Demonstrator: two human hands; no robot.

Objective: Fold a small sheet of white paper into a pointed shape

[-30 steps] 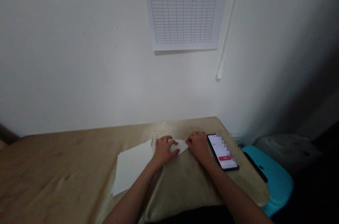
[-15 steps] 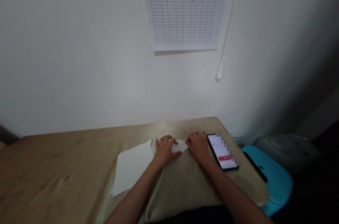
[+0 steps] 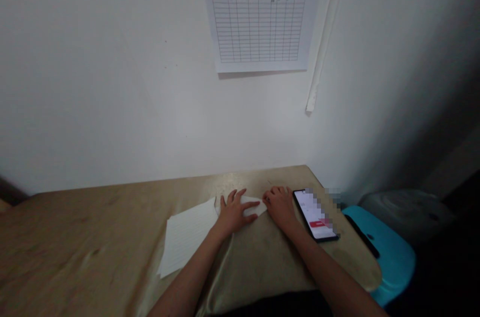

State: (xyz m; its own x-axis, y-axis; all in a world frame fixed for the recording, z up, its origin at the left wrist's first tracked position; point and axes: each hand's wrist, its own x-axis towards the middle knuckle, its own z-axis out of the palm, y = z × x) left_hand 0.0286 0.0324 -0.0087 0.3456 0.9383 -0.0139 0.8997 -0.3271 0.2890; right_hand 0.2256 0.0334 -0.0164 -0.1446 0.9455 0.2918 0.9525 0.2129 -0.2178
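Note:
A small piece of folded white paper (image 3: 255, 210) lies on the table between my two hands. My left hand (image 3: 233, 214) is open, resting on the paper's left part with its fingers spread and the index finger stretched across it. At the paper's right tip, my right hand (image 3: 279, 205) has its fingers bent and closed on the edge. The left side of the folded paper is hidden under my left hand. Just left of that hand are loose sheets of lined paper (image 3: 189, 237), partly covered by my left forearm.
A phone (image 3: 317, 217) with a lit screen lies right of my right hand. The table (image 3: 93, 237) has a wrinkled tan cover and meets a white wall. A printed table sheet (image 3: 262, 22) hangs there. Beyond the right edge is a turquoise plastic object (image 3: 390, 257).
My left fingers have spread and straightened, the index finger now reaching further right over the folded paper. My right hand has stayed almost still at the paper's tip.

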